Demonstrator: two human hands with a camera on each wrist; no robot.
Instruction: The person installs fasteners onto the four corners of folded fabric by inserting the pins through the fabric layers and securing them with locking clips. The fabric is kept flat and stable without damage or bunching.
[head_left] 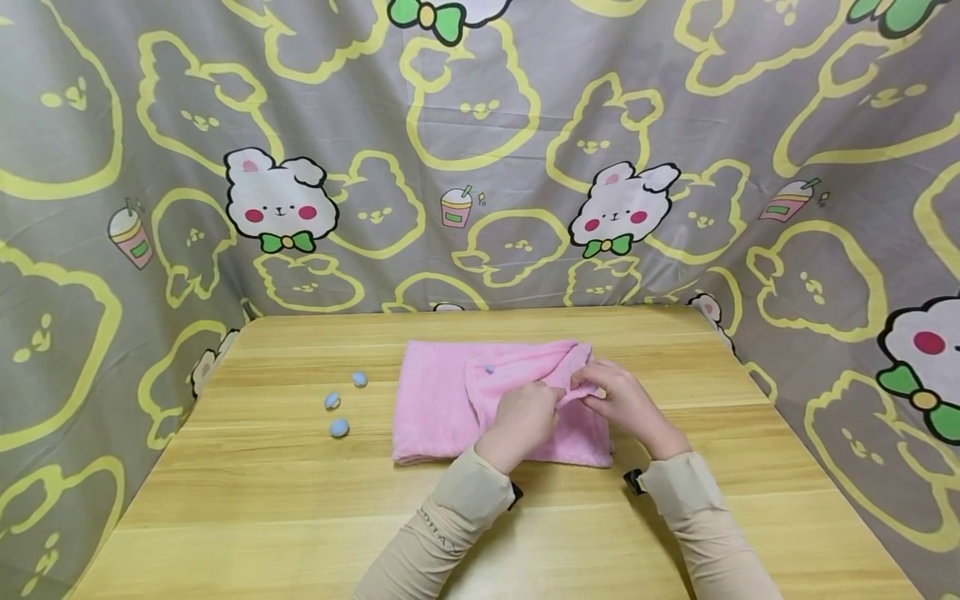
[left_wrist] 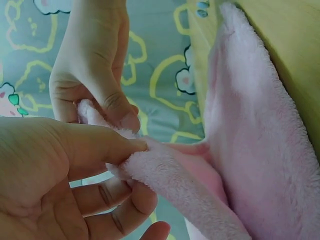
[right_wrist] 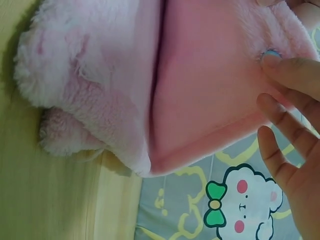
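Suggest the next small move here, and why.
I'd probably press the blue piece home with the thumb of the right hand: that thumb is on it against the pink cloth, the left hand pinches the cloth's edge close by, and another blue piece sits on the cloth.

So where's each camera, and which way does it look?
Head: on the head, facing forward and down at the pink plush blanket and bunny-print curtain; left hand, right hand and sleeves show.
Left wrist: worn there, facing the left hand on the blanket; right hand shows.
Right wrist: worn there, facing the right hand and blanket; a bit of left hand shows.
Both wrist views share the blanket.
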